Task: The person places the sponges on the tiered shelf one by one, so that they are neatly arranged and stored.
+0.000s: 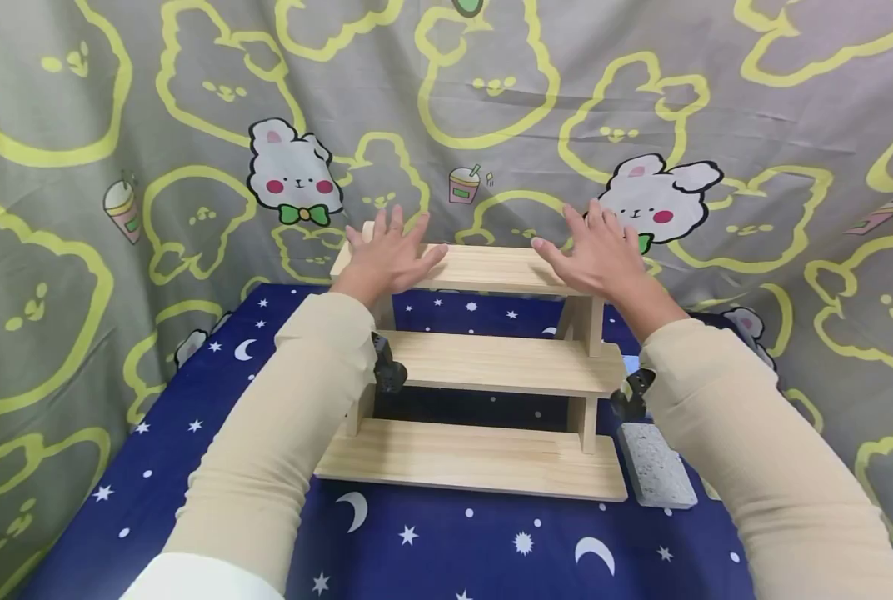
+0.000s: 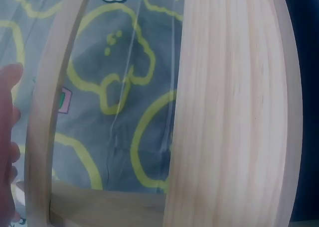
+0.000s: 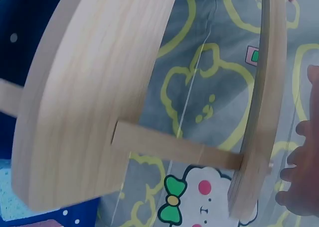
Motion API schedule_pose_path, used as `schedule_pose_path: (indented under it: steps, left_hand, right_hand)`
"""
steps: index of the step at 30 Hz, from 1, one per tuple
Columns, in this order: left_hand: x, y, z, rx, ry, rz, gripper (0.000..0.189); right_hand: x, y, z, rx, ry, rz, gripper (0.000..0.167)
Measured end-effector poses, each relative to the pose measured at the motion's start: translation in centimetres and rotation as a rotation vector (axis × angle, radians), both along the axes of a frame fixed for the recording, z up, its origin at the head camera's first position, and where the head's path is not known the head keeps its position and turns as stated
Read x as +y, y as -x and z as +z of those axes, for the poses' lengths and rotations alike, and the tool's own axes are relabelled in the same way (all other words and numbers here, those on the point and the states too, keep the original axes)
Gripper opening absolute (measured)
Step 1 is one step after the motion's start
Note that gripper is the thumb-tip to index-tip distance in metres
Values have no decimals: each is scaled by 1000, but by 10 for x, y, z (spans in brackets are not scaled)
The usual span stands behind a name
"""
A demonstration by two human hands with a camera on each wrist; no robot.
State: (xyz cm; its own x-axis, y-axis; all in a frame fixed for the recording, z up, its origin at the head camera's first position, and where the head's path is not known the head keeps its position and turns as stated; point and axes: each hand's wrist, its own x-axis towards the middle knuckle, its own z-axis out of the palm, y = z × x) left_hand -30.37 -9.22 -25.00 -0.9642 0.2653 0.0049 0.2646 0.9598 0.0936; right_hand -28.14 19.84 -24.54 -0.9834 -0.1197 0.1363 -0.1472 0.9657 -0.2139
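A three-tier wooden display stand (image 1: 484, 362) stands on the dark blue cloth. Above the left end of its top board, my left hand (image 1: 390, 260) has its fingers spread. Toward the right end of that board my right hand (image 1: 598, 254) is held the same way, fingers extended and holding nothing. Both wrist views show a gap between each hand and the top board (image 2: 41, 117). A small rounded pale wooden piece (image 1: 367, 231) shows behind the left fingers; most of it is hidden.
A grey speckled block (image 1: 656, 467) lies right of the stand, partly beside the right sleeve. In the right wrist view, a light blue speckled piece (image 3: 17, 194) and a pinkish one (image 3: 42, 223) sit low left. A patterned grey curtain (image 1: 491, 100) hangs close behind.
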Motion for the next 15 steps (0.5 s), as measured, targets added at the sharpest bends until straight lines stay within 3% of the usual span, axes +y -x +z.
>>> schedule_pose_path:
  steps: [8, 15]
  left_hand:
    - [-11, -5, -1, 18, -68, 10, 77]
    - [-35, -15, -7, 35, -172, 21, 77]
  right_hand:
    - [30, -14, -5, 51, 51, -24, 85]
    - [61, -27, -7, 26, 117, -72, 79]
